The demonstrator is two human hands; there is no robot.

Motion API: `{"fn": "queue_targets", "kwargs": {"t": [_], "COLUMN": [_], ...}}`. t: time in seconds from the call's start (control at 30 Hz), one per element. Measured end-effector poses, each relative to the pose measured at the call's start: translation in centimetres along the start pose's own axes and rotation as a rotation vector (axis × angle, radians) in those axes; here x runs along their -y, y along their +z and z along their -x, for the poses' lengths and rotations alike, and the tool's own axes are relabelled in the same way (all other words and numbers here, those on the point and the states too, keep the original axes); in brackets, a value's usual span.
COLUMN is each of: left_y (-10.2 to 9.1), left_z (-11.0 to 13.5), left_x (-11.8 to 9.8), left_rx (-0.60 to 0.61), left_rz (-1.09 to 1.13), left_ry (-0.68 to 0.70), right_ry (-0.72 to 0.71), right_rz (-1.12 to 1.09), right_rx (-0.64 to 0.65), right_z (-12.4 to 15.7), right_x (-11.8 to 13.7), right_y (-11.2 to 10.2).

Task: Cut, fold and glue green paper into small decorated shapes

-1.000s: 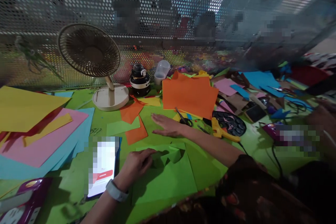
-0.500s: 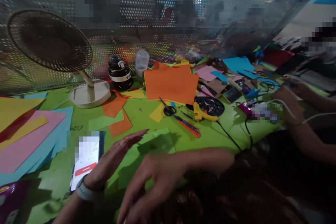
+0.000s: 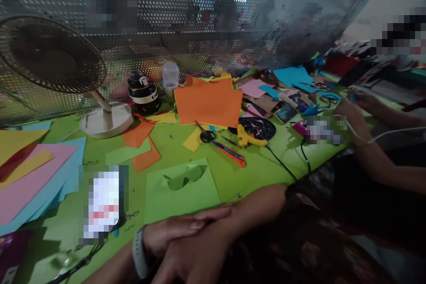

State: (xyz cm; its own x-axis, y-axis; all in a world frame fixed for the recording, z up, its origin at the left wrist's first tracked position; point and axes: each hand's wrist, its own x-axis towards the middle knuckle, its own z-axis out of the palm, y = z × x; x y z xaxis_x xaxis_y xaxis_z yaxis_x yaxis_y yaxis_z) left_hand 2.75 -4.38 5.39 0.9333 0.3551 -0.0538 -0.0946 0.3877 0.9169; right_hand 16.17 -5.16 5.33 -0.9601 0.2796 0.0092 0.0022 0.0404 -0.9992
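Note:
My left hand (image 3: 181, 230), with a pale watch band on its wrist, lies flat across the back and wrist of my right hand (image 3: 196, 255). The left fingers are stretched out and hold nothing. Fingers of my right hand point down and partly leave the bottom of the frame; those that show are apart, with nothing seen in them. Just beyond both hands lies a green paper sheet (image 3: 156, 199) with a folded green piece (image 3: 186, 176) standing up on it. A phone (image 3: 103, 204), partly blurred out, lies to the left of them.
Black scissors (image 3: 207, 136), a red-black cutter knife (image 3: 229, 153) and a yellow glue gun (image 3: 249, 139) lie further back. Orange paper (image 3: 209, 104), a bottle (image 3: 143, 93) and a fan (image 3: 106, 120) stand near the mesh. Another person's hand (image 3: 349, 113) is at the right.
My left hand has moved right and down onto my right hand, uncovering the green sheet and the folded piece. The view has shifted slightly right.

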Motion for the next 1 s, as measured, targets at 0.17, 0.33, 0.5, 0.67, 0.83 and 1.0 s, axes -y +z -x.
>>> {"fn": "queue_targets", "kwargs": {"t": [0.17,0.33,0.5,0.67,0.83,1.0], "left_y": [-3.0,-6.6,-7.5,-7.6,-7.3,-5.8], "left_z": [6.4,7.6,6.3,6.2,5.3,2.5], "left_x": [-0.3,-2.2,-2.2,-1.9,-2.1,-2.4], "left_rx": [-0.37,-1.016,-1.09,-1.097,-1.055,-0.988], "left_rz": [0.213,0.208,0.295,0.292,0.2,-0.001], "left_ry": [0.119,0.417,0.346,0.287,0.239,0.167], "right_ry": [-0.04,0.712,0.766,0.732,0.548,0.072], "right_rz": [0.412,1.431,1.441,1.331,1.028,0.016], "right_rx": [-0.254,-0.86,-0.854,-0.926,-1.014,-0.648], "right_z": [5.7,9.1,8.5,8.5,7.5,3.9], "right_x": [2.1,-0.3,-3.6,-4.0,-2.3,-1.3], "right_y": [-7.3,-16.2,-17.8,-18.8,-18.3,-14.7]}}
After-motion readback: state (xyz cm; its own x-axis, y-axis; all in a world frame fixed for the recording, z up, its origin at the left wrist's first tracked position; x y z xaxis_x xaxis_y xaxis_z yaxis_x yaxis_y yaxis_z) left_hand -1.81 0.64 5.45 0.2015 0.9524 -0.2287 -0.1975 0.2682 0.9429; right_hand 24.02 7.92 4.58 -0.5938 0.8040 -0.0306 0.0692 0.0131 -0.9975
